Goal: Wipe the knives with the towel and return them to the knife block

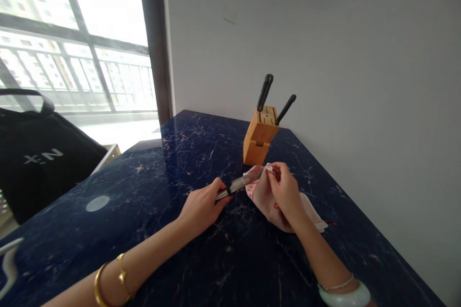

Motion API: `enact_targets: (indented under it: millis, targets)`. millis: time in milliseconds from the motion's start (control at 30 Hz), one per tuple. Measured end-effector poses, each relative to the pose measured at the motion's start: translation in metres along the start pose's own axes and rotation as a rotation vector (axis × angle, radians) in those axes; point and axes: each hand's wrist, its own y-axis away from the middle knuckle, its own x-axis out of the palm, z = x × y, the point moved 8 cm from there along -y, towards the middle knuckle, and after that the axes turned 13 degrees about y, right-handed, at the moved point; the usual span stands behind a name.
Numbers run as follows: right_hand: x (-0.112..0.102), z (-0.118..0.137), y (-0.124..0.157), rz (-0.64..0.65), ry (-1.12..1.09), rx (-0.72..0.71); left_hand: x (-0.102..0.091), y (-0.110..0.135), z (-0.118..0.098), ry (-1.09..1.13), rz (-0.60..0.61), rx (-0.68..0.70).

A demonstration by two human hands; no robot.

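Observation:
My left hand is closed round the handle of a knife, whose blade points up and to the right. Pinched in my right hand is a pale cloth with pink and red marks, folded against the far end of the blade so that the tip is hidden. The rest of the cloth drapes onto the table below my right wrist. Just beyond both hands stands a wooden knife block. Two black-handled knives stick out of it, one upright knife and one leaning right.
The dark blue marbled table meets a grey wall at the right and back. A round pale disc lies at left. Beyond the left edge are a black bag and a window. A white curved object shows at lower left.

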Motion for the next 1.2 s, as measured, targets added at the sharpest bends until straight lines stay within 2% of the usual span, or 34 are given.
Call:
enact_targets:
  millis: [133, 267, 400, 567, 733, 833, 967, 1100, 1200]
  targets:
    - [-0.01, -0.024, -0.004, -0.07, 0.028, 0.096, -0.003, 0.0, 0.0, 0.017, -0.018, -0.016]
    - [-0.006, -0.022, -0.002, -0.046, 0.017, 0.116, -0.003, 0.0, 0.0, 0.047, -0.026, -0.001]
    - [0.005, -0.003, 0.003, 0.038, 0.018, 0.048, -0.002, -0.001, 0.002, 0.064, -0.032, -0.019]
    - [0.027, 0.04, 0.019, 0.233, -0.018, -0.115, -0.002, -0.001, 0.004, 0.073, -0.042, -0.024]
    - [0.044, 0.074, 0.039, 0.321, 0.001, -0.235, 0.001, -0.002, 0.006, 0.093, -0.027, 0.021]
    - [0.047, 0.072, 0.039, 0.306, 0.009, -0.211, 0.003, -0.003, 0.007, 0.127, -0.027, 0.022]
    - [0.039, 0.059, 0.031, 0.231, -0.008, -0.114, 0.006, -0.004, 0.006, 0.24, -0.025, 0.04]
    - [0.033, 0.061, 0.029, 0.209, -0.003, -0.122, 0.012, -0.005, 0.006, 0.385, 0.003, 0.05]
    - [0.028, 0.062, 0.027, 0.177, -0.006, -0.113, 0.014, -0.005, 0.009, 0.404, -0.013, 0.039]
